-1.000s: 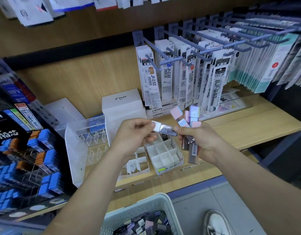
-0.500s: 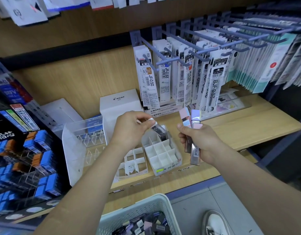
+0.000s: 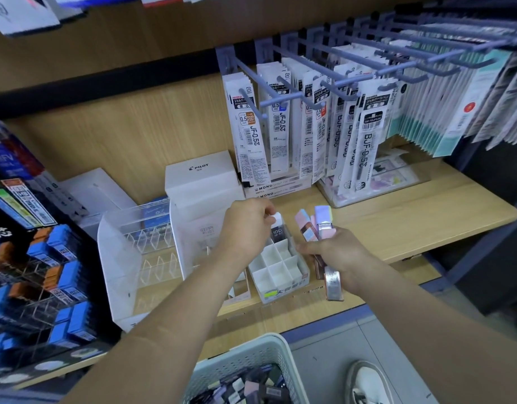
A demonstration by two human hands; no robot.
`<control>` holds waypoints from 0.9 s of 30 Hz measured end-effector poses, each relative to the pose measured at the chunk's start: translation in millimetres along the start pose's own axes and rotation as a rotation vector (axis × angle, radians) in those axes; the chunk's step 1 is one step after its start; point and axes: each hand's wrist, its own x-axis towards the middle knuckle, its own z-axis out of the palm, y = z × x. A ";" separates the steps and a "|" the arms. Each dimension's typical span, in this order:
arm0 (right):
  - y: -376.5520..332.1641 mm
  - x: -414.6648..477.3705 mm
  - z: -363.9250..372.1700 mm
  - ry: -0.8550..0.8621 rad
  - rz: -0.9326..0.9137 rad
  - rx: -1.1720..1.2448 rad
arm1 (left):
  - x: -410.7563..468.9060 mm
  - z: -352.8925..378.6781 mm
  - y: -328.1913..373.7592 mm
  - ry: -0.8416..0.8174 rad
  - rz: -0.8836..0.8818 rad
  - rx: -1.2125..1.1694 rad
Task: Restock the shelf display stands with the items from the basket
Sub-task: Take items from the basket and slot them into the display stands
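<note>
My left hand (image 3: 247,224) pinches the white cap of a dark lead-refill case (image 3: 277,230), which stands upright in a back cell of a small white divided display stand (image 3: 276,282) on the wooden shelf. To the right of that stand, my right hand (image 3: 336,255) grips a bunch of several more cases (image 3: 317,225) with pink, blue and lilac caps. Their lower ends stick out below my fist. A pale green basket (image 3: 245,360) at the bottom holds many more cases.
A clear acrylic tiered stand (image 3: 135,258) and a white Pilot box (image 3: 203,176) sit left of and behind the small stand. Refill packs hang on hooks (image 3: 324,118) above. A dark rack of blue boxes (image 3: 47,272) fills the left. A shoe (image 3: 365,383) shows on the floor.
My left hand took one case from the bunch, carried it down and stood it in a back cell of the divided stand. My right hand lowered slightly with the bunch.
</note>
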 end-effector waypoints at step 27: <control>-61.3 -72.3 35.1 -0.538 0.100 0.090 | -56.1 -86.7 13.9 -0.064 -0.317 -1.147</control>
